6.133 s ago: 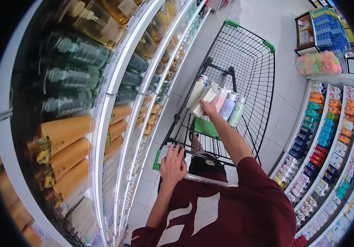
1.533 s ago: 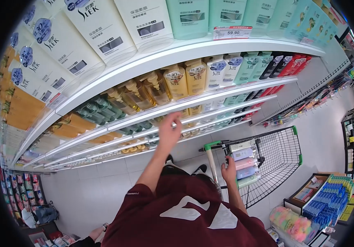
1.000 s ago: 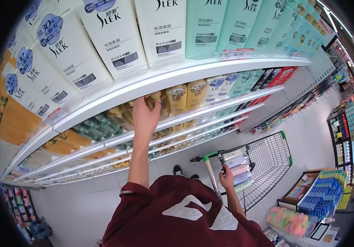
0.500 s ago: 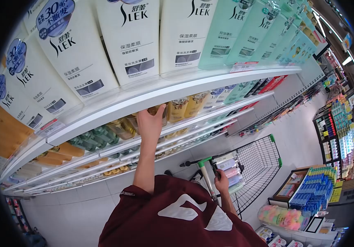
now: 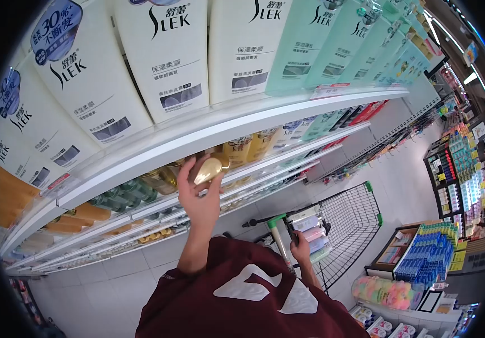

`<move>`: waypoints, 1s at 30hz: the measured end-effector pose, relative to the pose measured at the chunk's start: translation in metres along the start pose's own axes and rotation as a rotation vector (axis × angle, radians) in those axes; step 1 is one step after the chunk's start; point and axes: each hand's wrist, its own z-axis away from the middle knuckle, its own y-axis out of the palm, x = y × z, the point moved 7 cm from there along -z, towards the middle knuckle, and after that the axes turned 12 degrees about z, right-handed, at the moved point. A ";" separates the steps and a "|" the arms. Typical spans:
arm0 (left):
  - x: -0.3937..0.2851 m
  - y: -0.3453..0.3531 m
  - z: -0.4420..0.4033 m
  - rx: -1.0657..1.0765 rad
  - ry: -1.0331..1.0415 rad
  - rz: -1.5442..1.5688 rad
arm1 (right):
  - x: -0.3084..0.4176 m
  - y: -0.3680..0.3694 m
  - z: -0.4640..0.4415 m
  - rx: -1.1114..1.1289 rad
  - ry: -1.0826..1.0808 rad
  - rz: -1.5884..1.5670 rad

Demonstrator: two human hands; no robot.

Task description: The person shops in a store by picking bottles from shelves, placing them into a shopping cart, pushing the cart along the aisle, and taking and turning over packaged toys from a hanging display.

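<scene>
My left hand point(image 5: 200, 197) is raised at the second shelf, its fingers wrapped round a gold-capped bottle point(image 5: 208, 170) that sticks out over the shelf edge. Beside it on the same shelf stand amber pump bottles point(image 5: 160, 180) and yellow bottles point(image 5: 262, 143). Lower right, my right hand point(image 5: 300, 246) is closed on the black frame of the shopping cart point(image 5: 350, 225), near its handle. Several pastel bottles point(image 5: 311, 234) lie side by side in the cart, next to that hand.
Large white bottles point(image 5: 163, 62) and mint-green bottles point(image 5: 299, 50) fill the upper shelf, whose white edge point(image 5: 158, 145) curves above my left hand. At right are a display of blue packs point(image 5: 425, 252) and a bundle of colourful puffs point(image 5: 383, 291).
Having first reached toward the shelf, my left hand has taken hold of the bottle and drawn it outward. My right hand has moved from the bottles to the cart's frame, and the view has turned.
</scene>
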 end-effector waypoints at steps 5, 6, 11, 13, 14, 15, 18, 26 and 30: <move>-0.044 -0.007 0.026 0.168 0.020 0.080 | -0.004 -0.006 -0.002 -0.067 0.041 -0.200; -0.050 -0.005 0.030 0.251 -0.033 0.129 | 0.007 -0.013 -0.003 -0.067 0.043 -0.198; -0.047 0.010 0.053 0.470 -0.338 0.416 | 0.110 -0.061 -0.002 -0.120 -0.125 -0.430; -0.040 0.019 0.063 0.507 -0.444 0.479 | 0.168 -0.085 0.008 0.107 -0.224 -0.831; -0.036 0.026 0.070 0.535 -0.545 0.541 | 0.188 -0.104 0.013 0.098 -0.215 -0.834; -0.034 0.031 0.076 0.564 -0.583 0.543 | 0.218 -0.118 0.023 0.195 -0.425 -0.832; -0.024 0.040 0.087 0.549 -0.749 0.567 | 0.242 -0.119 0.036 0.365 -0.670 -0.731; 0.037 0.054 0.091 0.595 -1.028 0.531 | 0.243 -0.071 0.056 0.608 -0.248 -1.396; 0.062 0.042 0.115 0.670 -0.871 0.262 | 0.230 -0.064 0.051 0.604 -0.064 -1.628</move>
